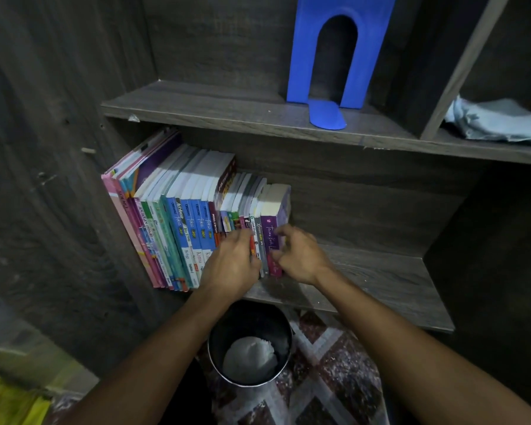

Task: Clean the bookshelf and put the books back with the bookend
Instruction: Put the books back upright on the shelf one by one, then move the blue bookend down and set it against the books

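Bookshelf task, late stage, head view. The dark grey wood-grain laminate bookshelf (365,197) holds a row of glossy paperback books (181,222) already returned to the lower shelf board (380,277). The row is packed against the left wall and leans slightly leftward, with bare board to its right. The left hand (232,259) lies on the thin spines near the row's right end, its fingers bent against them; whether they pinch a volume cannot be told. The right hand (301,256) has thumb and fingers curled narrowly about the outermost purple paperback (269,228), apparently squaring it up. Still to do, by judgement: the blue, smooth, arch-cut bookend (307,56) stands upright on the upper shelf board (227,108), well apart from the books, and has yet to be set against the purple paperback. Wiping appears finished, since a crumpled pale blue cloth (497,121) lies in the upper right compartment. Below, a round dark metal bin (224,326) containing crumpled white paper (249,357) stands on a red and grey patterned rug (328,363).
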